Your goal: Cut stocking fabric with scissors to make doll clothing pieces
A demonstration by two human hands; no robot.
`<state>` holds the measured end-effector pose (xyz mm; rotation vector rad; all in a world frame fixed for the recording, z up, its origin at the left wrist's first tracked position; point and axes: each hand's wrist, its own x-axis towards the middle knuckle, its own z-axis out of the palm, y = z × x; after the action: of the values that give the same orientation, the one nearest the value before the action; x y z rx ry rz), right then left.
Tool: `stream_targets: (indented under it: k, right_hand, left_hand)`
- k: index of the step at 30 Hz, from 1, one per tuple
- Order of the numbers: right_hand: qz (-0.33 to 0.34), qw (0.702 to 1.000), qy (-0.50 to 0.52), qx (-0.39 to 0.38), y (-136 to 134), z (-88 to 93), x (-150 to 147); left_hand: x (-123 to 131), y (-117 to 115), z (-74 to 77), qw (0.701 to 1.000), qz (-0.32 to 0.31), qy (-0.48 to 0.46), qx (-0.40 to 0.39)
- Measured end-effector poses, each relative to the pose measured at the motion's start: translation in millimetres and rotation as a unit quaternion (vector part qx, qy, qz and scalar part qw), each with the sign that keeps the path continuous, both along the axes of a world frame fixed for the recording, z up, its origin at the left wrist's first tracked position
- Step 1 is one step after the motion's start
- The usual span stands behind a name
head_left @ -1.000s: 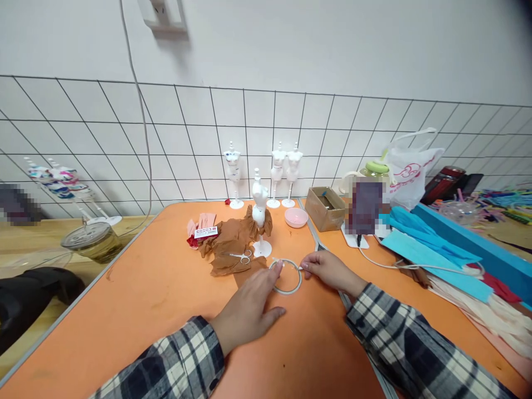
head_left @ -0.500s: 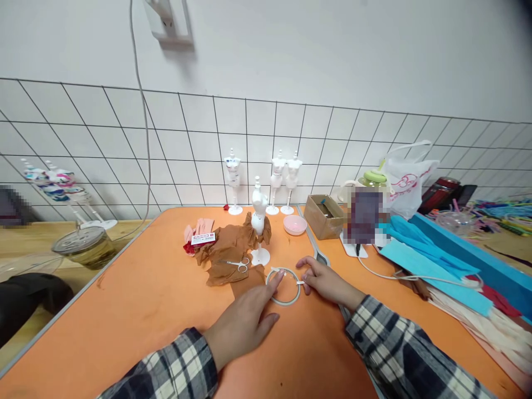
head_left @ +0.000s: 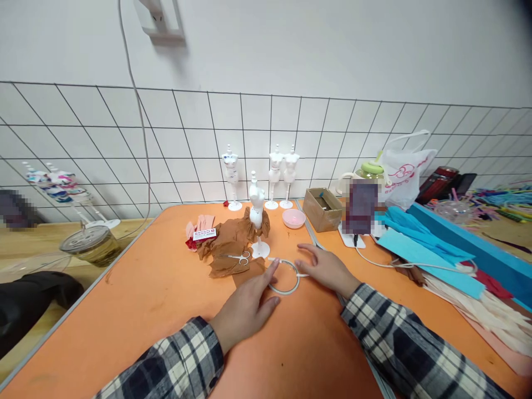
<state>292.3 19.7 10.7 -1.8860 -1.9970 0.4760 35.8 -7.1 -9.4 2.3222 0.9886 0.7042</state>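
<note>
I lose part of the ring [head_left: 286,292] behind the left hand [head_left: 246,310]. I can't read the pixelated device [head_left: 361,208], and the top edge cuts off the socket [head_left: 160,25].

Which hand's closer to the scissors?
Left. The left hand is to the scissors' right and nearer the camera; the right hand is farther right, past the ring.

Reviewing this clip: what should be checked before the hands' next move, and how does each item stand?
1. Ring lying flat on the orange table: ok.
2. Left hand at the ring's left edge: ok.
3. Right hand pinching the white strip firmly: cannot tell.
4. Scissors apart from both hands, on brown fabric: ok.
5. Nearest dress form upright: ok.
</note>
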Motion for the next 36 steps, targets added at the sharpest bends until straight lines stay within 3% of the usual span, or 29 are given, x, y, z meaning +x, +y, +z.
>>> stream_targets:
  k: [3,6,8,11,14,17,19,22,25,30,33,36]
  right_hand:
    - [0.096,0.989,-0.029,0.108,-14.5,11.8,-11.2]
    - [0.241,0.96,-0.123,0.065,-28.0,14.1,-25.3]
    - [0.238,0.952,-0.188,0.044,-29.7,10.8,-29.3]
    - [0.168,0.957,-0.235,0.039,-20.0,4.9,-22.8]
    - [0.123,0.964,-0.235,0.032,-7.3,2.2,-11.4]
    - [0.082,0.968,-0.233,0.035,-5.7,2.1,-9.2]
    - [0.061,0.971,-0.223,0.053,-11.3,2.6,-14.4]
    - [0.081,0.974,-0.155,0.145,-22.5,3.7,-27.1]
    - [0.117,0.968,-0.029,0.222,-29.9,4.4,-38.2]
    - [0.192,0.952,0.138,0.195,-33.1,3.6,-44.8]
    - [0.224,0.936,0.141,0.231,-36.4,4.5,-44.0]
    - [0.262,0.909,0.061,0.317,-40.7,6.4,-42.9]
  left_hand:
    - [-1.3,4.8,1.5,0.989,0.102,-0.101,0.039]
    - [-4.0,11.9,4.4,0.967,0.195,-0.143,0.085]
    - [-5.0,15.3,6.3,0.955,0.239,-0.147,0.098]
    - [-4.7,17.3,7.7,0.944,0.272,-0.173,0.075]
    - [-3.9,17.6,5.6,0.937,0.221,-0.263,-0.057]
    - [-3.4,18.6,0.7,0.9,0.152,-0.349,-0.212]
    - [-3.0,18.9,-1.2,0.88,0.131,-0.374,-0.261]
    - [-2.5,17.3,1.4,0.872,0.122,-0.386,-0.276]
    - [-1.7,13.7,7.6,0.888,0.117,-0.349,-0.274]
    - [1.3,8.8,10.2,0.925,0.073,-0.267,-0.261]
    - [2.5,7.7,6.6,0.914,0.045,-0.281,-0.288]
    - [2.3,7.8,1.8,0.881,0.009,-0.333,-0.335]
